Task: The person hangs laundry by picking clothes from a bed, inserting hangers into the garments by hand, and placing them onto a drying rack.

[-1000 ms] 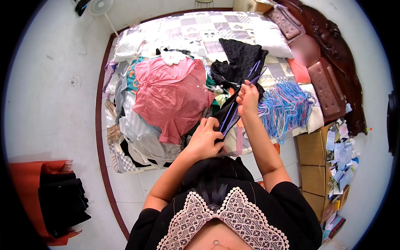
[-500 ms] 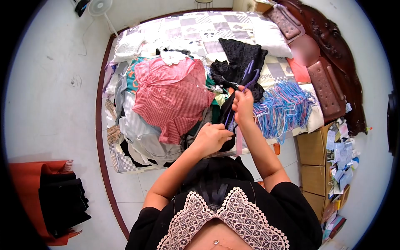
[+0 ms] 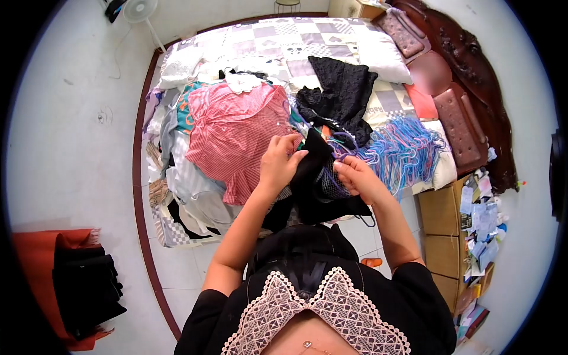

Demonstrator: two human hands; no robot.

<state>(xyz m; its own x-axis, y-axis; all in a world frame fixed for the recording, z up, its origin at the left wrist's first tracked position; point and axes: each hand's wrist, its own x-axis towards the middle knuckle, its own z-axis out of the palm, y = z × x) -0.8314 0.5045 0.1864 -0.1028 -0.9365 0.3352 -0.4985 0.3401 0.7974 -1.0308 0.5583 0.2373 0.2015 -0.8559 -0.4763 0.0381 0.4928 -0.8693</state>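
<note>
Head view, left hand (image 3: pixel 283 163) loosely spread beside black garment (image 3: pixel 309 173), right hand (image 3: pixel 360 178) gripping purple hanger (image 3: pixel 343 156), papers (image 3: pixel 484 220) atop closed drawers (image 3: pixel 442 251)

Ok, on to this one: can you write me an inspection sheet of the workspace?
Surface: bed with a patterned sheet, much of it under clothes.
Things at hand: black garment between the hands; purple hanger at the right hand.
Clutter: red checked garment on a heap of clothes; black lacy garment behind the hangers, which lie bunched together.
Left hand: fingers apart; contact with the black garment unclear.
Right hand: fingers pinched on the purple hanger.
Cables: thin cord by the fan.
Surroundings: drawers to the right, carved headboard beyond.
</note>
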